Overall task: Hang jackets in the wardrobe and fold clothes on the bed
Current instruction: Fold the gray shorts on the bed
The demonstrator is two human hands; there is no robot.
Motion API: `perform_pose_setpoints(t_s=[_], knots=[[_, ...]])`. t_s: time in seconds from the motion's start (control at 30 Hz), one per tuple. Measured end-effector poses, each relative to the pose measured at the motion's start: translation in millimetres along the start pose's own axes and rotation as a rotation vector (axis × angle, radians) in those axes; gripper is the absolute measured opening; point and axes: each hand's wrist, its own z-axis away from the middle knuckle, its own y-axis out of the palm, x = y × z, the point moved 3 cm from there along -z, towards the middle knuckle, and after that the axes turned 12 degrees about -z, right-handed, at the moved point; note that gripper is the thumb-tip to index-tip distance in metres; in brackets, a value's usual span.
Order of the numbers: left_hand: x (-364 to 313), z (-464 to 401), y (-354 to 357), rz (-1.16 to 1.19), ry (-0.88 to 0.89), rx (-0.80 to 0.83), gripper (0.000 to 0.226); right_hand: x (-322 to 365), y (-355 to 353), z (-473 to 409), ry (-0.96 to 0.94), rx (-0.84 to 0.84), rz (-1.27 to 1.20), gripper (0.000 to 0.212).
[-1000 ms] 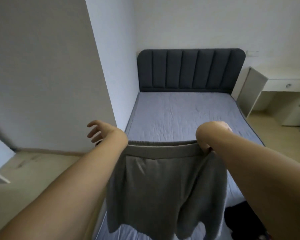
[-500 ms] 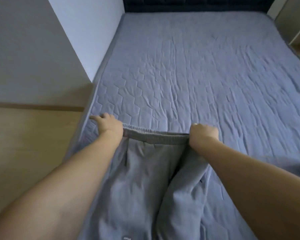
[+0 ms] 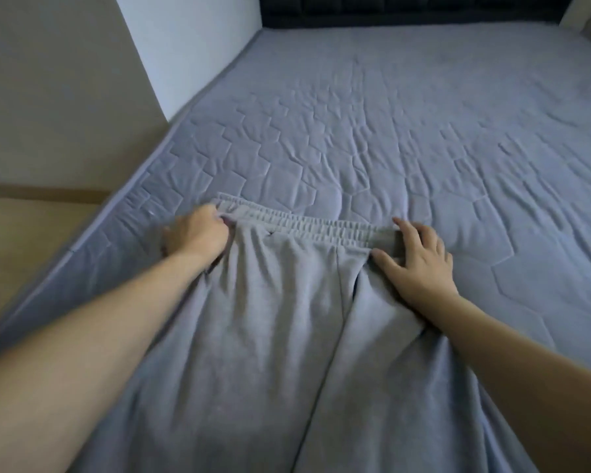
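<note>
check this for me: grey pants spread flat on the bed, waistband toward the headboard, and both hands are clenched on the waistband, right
Not quite. In the head view only the left hand grips the waistband; the right hand lies open, fingers spread flat on the other end. The rest holds: the grey pants lie on the bed, waistband toward the headboard.

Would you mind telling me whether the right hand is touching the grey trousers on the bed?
Touching. The head view shows the right hand lying flat with fingers spread on the grey trousers, at the right end of their waistband.
</note>
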Motion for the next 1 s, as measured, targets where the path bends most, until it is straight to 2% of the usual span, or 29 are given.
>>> perform_pose_setpoints(t_s=[0.07,0.17,0.23,0.27,0.33,0.37,0.5,0.57,0.63,0.7,0.77,0.93,1.0], knots=[[3,-31,-21,0.034,-0.081,0.062,0.027,1,-10,-4,0.098,-0.075,-0.133,0.072],[6,-28,-18,-0.12,-0.131,0.032,0.037,1,-22,-8,0.443,-0.084,-0.269,0.077],[5,3,0,-0.209,-0.084,-0.01,0.039,10,-20,-5,0.645,0.064,-0.512,0.059],[5,16,8,-0.244,-0.052,-0.039,0.04,17,-21,-4,0.662,0.117,-0.557,0.047],[11,26,12,-0.258,-0.033,-0.075,0.038,26,-29,-13,0.539,0.122,-0.495,0.026],[16,21,7,-0.235,-0.038,-0.089,0.036,31,-37,-19,0.435,0.072,-0.416,0.023],[28,-34,-34,-0.21,0.002,-0.247,0.029,49,-73,-54,0.018,-0.161,0.104,0.031],[31,-52,-42,-0.209,-0.02,-0.274,0.029,56,-76,-67,-0.075,-0.246,0.229,0.035],[34,-48,-21,-0.182,-0.064,-0.185,0.031,55,-60,-68,-0.004,-0.32,0.217,0.04],[38,-19,20,-0.183,-0.077,-0.109,0.034,38,-23,-52,0.171,-0.247,0.188,0.052],[45,-1,45,-0.137,-0.058,-0.125,0.032,19,6,-30,0.256,-0.184,0.203,0.058],[73,-77,12,-0.067,-0.088,0.063,0.036,35,-13,-79,0.217,-0.319,0.173,0.049],[78,-87,0,-0.052,-0.087,0.14,0.044,49,-3,-93,0.204,-0.288,0.317,0.045]])
